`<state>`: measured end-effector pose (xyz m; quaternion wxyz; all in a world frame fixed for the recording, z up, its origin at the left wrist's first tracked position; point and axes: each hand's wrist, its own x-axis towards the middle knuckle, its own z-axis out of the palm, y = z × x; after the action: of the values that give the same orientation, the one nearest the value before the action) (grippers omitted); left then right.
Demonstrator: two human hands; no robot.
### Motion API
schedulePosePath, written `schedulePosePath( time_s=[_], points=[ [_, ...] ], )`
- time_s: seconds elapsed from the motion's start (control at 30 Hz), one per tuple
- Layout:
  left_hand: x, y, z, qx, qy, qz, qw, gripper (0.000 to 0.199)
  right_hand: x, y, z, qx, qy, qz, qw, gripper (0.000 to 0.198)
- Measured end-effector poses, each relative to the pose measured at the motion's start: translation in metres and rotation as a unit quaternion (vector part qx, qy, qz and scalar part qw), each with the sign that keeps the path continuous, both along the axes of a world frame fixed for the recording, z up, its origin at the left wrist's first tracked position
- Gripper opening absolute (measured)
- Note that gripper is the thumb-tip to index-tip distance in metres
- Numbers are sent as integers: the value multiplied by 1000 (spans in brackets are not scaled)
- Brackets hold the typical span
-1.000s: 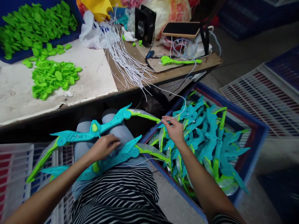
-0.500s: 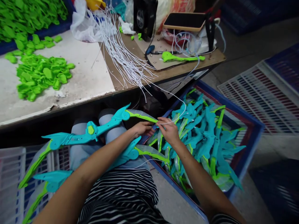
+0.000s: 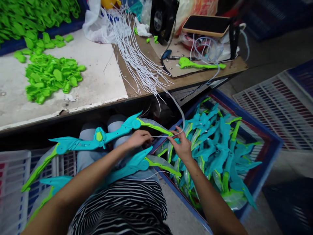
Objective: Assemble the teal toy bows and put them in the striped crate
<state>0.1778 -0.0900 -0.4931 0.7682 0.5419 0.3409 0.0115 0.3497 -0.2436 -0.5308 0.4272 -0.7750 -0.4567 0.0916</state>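
Note:
A teal and green toy bow [image 3: 114, 133] lies across my knees, with clear plastic along its curved green ends. My left hand [image 3: 140, 138] is closed on a thin white cord [image 3: 160, 136], which stretches taut from it to the bow's right tip. At that tip my right hand [image 3: 183, 145] has its thumb and fingers around the green end, where the cord passes. From there the cord loops up toward the workbench, blurred by motion. A second toy bow [image 3: 132, 166] rests on my lap, partly covered by my left forearm, with its own white cord hanging near it.
A blue crate [image 3: 267, 153] full of similar bows stands at my right. On the workbench [image 3: 102, 78] lie a bundle of white cords [image 3: 139, 62], a pile of green parts [image 3: 53, 76], a phone [image 3: 206, 24] and a small fan [image 3: 162, 19]. White plastic racks [image 3: 276, 104] stand farther right.
My left hand has moved left, away from the bow's tip, drawing a straight length of cord. The cord's loop above my right hand has become smaller. The view has shifted slightly.

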Motion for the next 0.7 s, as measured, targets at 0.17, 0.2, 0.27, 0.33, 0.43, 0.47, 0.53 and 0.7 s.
schedulePosePath(
  time_s=[0.17,0.2,0.27,0.33,0.43,0.47,0.53,0.7],
  points=[
    [-144,35,58,-34,-75,270,959,13,-3,-6,1,-4,8,-9,1000,76],
    [-172,39,69,-36,-90,344,934,17,-3,-7,0,-8,6,-9,1000,78],
    [-217,43,88,-32,-115,477,871,29,-3,-9,-3,-14,-1,-9,1000,79],
    [-247,40,100,-28,-130,570,811,41,-3,-10,-6,-18,-9,-9,1000,80],
    [-262,25,101,-13,-136,605,785,39,2,-8,-5,-33,-24,-6,999,74],
    [-261,18,98,2,-134,593,794,32,4,-5,-2,-41,-39,-2,998,68],
    [-252,7,88,41,-126,565,814,19,5,6,10,-44,-98,-3,994,54],
    [-217,-18,73,37,-136,536,833,41,-54,76,50,62,-222,108,967,29]
  ],
)
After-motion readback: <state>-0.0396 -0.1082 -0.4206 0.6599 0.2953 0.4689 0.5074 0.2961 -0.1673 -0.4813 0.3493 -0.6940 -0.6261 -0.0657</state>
